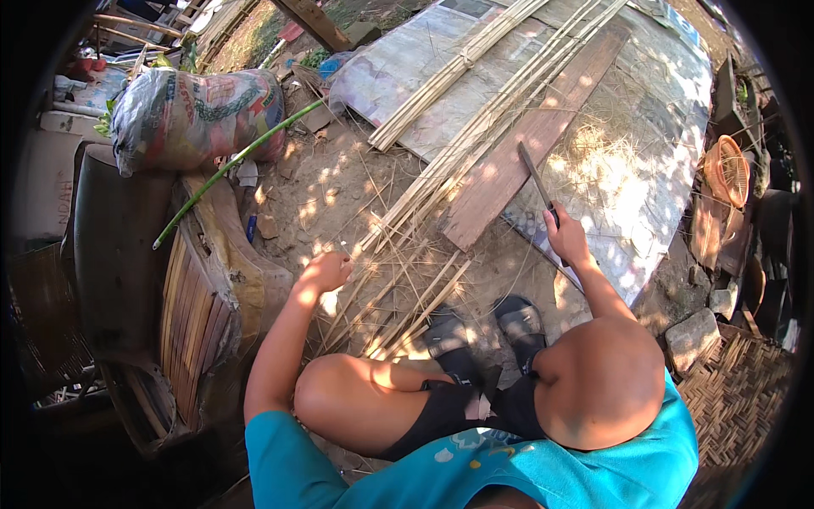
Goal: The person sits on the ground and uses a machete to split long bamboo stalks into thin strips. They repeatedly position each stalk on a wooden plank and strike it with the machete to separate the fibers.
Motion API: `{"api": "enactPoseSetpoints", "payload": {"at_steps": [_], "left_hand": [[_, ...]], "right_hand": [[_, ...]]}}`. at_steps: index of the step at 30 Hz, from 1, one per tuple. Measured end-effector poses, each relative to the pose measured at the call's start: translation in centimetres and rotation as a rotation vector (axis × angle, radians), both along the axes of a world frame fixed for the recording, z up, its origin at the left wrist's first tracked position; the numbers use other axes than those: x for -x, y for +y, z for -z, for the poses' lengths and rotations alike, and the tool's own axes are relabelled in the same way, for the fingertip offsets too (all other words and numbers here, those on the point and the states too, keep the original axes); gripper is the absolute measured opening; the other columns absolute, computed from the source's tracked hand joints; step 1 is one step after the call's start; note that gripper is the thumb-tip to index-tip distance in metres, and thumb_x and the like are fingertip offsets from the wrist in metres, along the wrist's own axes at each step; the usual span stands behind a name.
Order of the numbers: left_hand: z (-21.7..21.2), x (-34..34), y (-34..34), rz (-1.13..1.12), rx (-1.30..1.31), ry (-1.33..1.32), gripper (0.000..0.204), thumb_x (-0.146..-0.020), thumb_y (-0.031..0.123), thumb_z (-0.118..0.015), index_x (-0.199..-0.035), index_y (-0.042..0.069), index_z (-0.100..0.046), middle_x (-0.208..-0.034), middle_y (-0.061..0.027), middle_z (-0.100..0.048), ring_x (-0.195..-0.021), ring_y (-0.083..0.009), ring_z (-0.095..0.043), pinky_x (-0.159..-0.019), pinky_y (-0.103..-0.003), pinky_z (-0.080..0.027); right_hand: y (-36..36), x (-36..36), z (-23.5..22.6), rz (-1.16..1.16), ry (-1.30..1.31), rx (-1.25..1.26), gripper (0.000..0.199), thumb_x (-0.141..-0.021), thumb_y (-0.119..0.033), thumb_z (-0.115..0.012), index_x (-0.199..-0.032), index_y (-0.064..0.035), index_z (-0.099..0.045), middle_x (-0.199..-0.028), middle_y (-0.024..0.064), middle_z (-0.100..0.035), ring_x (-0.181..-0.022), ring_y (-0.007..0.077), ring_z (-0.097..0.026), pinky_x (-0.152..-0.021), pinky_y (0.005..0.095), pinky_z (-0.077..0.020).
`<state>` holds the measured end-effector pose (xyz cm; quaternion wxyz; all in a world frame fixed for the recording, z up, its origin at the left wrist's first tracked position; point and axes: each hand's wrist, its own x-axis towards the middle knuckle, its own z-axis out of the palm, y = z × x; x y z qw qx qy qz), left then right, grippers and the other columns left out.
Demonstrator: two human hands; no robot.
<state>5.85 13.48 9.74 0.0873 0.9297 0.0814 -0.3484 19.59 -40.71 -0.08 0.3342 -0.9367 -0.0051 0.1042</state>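
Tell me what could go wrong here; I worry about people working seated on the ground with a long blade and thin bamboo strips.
1. The right hand grips a long dark-bladed knife raised near the bare knees; a slip might cut a leg.
2. The left hand pinches a thin pale bamboo strip bare-handed; its edge could slice or splinter the fingers.
3. Loose split strips lie beside the black sandals, so a foot could catch.

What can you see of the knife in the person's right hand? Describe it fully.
The knife has a long, narrow, dark blade that looks like metal. It points up and away from the person, over a reddish wooden plank. The right hand is closed around its dark handle, hiding most of it. Whether the blade touches the plank cannot be told.
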Motion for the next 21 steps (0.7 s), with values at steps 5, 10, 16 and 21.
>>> {"api": "enactPoseSetpoints", "payload": {"at_steps": [5,10,16,21], "left_hand": [[0.7,-9.6,-2.4,0.222,-0.115,0.288,0.037,-0.093,0.039,-0.064,-0.098,0.005,-0.077,-0.103,-0.0135,-0.077,-0.098,-0.0355,-0.073,-0.091,-0.046,-0.057],[7.4,-7.1,-9.9,0.16,0.387,0.404,0.041,-0.092,0.041,-0.067,-0.083,0.002,-0.073,-0.08,-0.0112,-0.075,-0.083,-0.0341,-0.073,-0.08,-0.046,-0.058],[11.0,2.1,-19.2,0.225,0.328,-0.022,0.036,-0.101,0.033,-0.06,-0.122,0.005,-0.056,-0.113,-0.0231,-0.067,-0.101,-0.0433,-0.067,-0.082,-0.052,-0.054],[11.5,2.4,-17.6,0.029,0.59,-0.137,0.029,-0.104,0.027,-0.057,-0.123,0.005,-0.052,-0.1,-0.0178,-0.067,-0.092,-0.0349,-0.071,-0.081,-0.049,-0.055]], "right_hand": [[-0.5,-0.3,0.4,-0.002,-0.029,-0.009,0.051,-0.103,-0.045,-0.054,-0.141,-0.0105,-0.056,-0.103,0.0294,-0.072,-0.099,0.0516,-0.067,-0.087,0.0561,-0.0532],[-0.9,0.0,1.2,0.012,0.019,-0.004,0.051,-0.104,-0.044,-0.053,-0.142,-0.0106,-0.055,-0.103,0.0297,-0.072,-0.099,0.0515,-0.067,-0.087,0.0558,-0.0531],[-1.1,-0.3,0.6,0.009,0.055,-0.02,0.051,-0.104,-0.044,-0.053,-0.143,-0.0105,-0.054,-0.102,0.0304,-0.072,-0.1,0.052,-0.067,-0.087,0.0555,-0.0536],[-0.4,0.0,1.0,-0.002,0.018,-0.014,0.052,-0.104,-0.044,-0.054,-0.144,-0.0111,-0.054,-0.104,0.0307,-0.071,-0.101,0.0526,-0.067,-0.089,0.0552,-0.0537]]}}
